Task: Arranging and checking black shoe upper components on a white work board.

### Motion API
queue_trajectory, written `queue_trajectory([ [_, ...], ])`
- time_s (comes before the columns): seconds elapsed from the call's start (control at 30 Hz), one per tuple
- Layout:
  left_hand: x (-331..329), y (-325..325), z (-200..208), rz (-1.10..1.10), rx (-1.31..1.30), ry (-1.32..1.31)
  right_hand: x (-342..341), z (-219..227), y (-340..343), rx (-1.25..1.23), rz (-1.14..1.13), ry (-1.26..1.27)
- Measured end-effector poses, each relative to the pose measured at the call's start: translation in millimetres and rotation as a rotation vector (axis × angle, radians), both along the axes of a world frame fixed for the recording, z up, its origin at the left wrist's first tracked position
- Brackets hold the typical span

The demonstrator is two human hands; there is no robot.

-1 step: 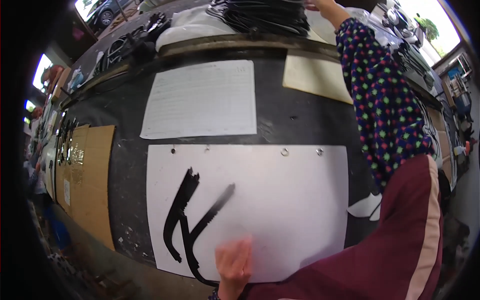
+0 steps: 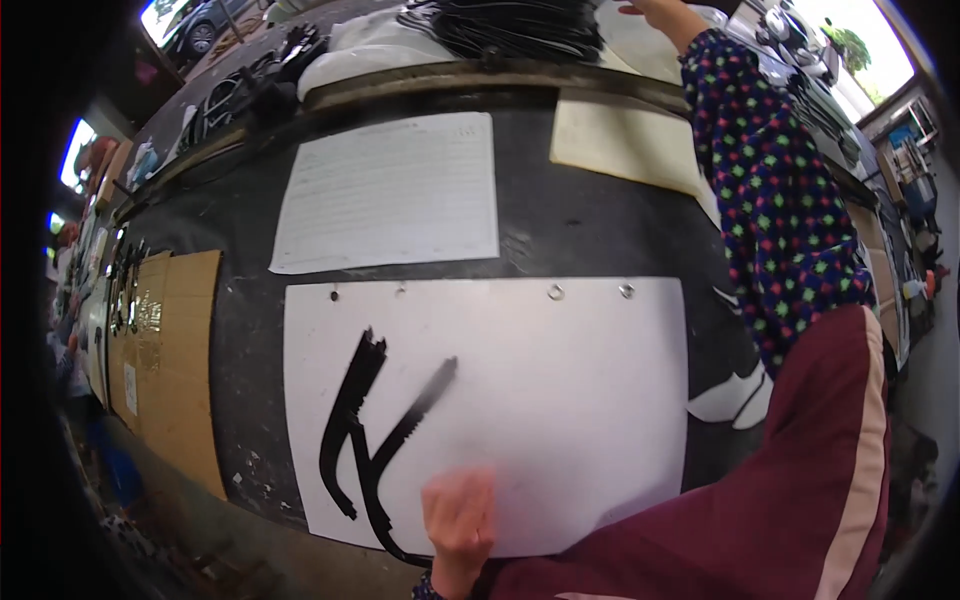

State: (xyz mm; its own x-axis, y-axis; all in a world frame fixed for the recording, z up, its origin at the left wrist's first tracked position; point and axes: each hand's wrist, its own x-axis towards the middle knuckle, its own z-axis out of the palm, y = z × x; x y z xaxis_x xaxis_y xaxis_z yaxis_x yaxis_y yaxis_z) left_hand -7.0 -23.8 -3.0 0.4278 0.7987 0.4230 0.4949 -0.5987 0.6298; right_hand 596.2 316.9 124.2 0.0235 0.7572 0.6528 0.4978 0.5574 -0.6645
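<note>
My left hand (image 2: 460, 515) is over the lower edge of a white board (image 2: 580, 400), its fingers curled in and blurred. What they hold, if anything, is hidden. Beside it on the board is a black branching shape (image 2: 368, 450) with jagged ends; I cannot tell whether it is loose strips or cut-outs. My right hand (image 2: 672, 18) reaches to the far side, cut off by the upper edge of the view. One finger points left, and nothing shows in it. It is just right of a pile of thin black pieces (image 2: 510, 28).
Metal eyelets (image 2: 556, 292) line the board's far edge. Beyond lie a written sheet (image 2: 385, 200) and a yellowish card (image 2: 620, 145) on the dark table (image 2: 540, 225). Brown cardboard (image 2: 185, 360) is at left, white scraps (image 2: 730, 400) at right. A raised ledge (image 2: 480, 80) runs across the back.
My right hand has moved slightly right, away from the black pile. The whole view has shifted a little; my left hand stays at the board's lower edge.
</note>
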Motion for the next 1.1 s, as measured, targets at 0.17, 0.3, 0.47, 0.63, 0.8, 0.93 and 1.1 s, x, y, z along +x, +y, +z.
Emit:
queue_trajectory([
  [0.17, -2.3, 3.8, 5.9, 0.080, 0.137, 0.162, -110.0, 47.0, -202.1, -0.958, -0.436, -0.692],
  [0.3, -14.6, 31.1, 12.9, 0.171, 0.220, 0.352, -146.3, -4.3, -404.0, -1.144, -0.379, -0.740],
  [0.47, -18.0, 64.7, -8.6, 0.158, 0.401, 0.522, -104.5, -103.1, -503.8, -0.695, -0.782, -0.671],
  [0.63, -21.8, 65.9, -6.1, 0.127, 0.470, 0.531, -87.9, -111.8, -487.8, -0.769, -0.683, -0.523],
  [0.8, -13.9, 34.2, 0.4, -0.018, 0.476, 0.439, -80.5, -98.5, -468.1, -0.848, -0.657, -0.402],
  [0.93, -7.6, 5.2, -9.6, -0.087, 0.537, 0.424, -60.3, -85.5, -457.7, -0.977, -0.593, -0.461],
  [1.1, -25.6, -2.7, -11.8, -0.083, 0.546, 0.453, -110.2, 3.1, -439.3, -0.904, -0.381, -0.480],
])
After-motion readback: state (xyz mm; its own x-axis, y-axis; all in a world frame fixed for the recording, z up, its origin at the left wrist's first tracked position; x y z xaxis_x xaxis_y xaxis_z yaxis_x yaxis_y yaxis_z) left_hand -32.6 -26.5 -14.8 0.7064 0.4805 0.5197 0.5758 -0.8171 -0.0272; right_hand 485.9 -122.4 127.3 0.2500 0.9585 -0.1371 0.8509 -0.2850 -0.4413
